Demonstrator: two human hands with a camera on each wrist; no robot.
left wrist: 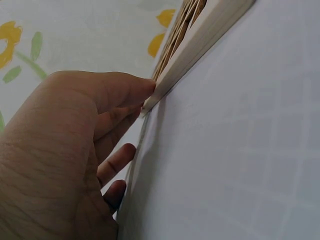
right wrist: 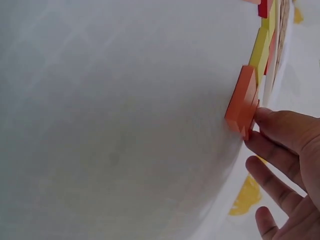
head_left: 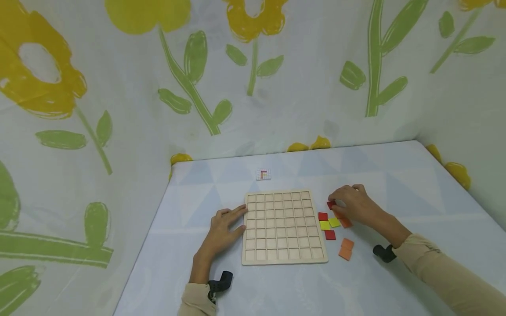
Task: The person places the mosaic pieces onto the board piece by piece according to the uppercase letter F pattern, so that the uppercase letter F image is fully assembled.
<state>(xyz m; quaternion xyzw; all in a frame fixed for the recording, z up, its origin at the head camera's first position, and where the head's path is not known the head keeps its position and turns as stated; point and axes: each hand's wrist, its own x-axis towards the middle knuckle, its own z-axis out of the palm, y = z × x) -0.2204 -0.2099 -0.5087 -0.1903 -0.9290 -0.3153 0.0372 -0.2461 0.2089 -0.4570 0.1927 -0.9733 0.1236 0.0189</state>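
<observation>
A square wooden grid board (head_left: pixel 284 262) lies on the table, its cells bare. My left hand (head_left: pixel 223 230) rests along its left edge, thumb and fingertips touching the rim; the left wrist view shows the thumb (left wrist: pixel 125 90) against the board's side. Beyond the right edge, my right hand (head_left: pixel 353 204) pinches a red tile (head_left: pixel 330 204) between thumb and forefinger. Close below those fingertips lie orange tiles (right wrist: pixel 242 100), partly hidden by the hand in the head view. Beside them are yellow tiles (head_left: pixel 334 222) and red tiles (head_left: pixel 330 235).
Two more orange tiles (head_left: pixel 345 253) lie nearer me, right of the board. A small card with a coloured grid pattern (head_left: pixel 263 174) lies behind the board. Flower-printed cloth (head_left: pixel 292 87) walls the table's back and sides.
</observation>
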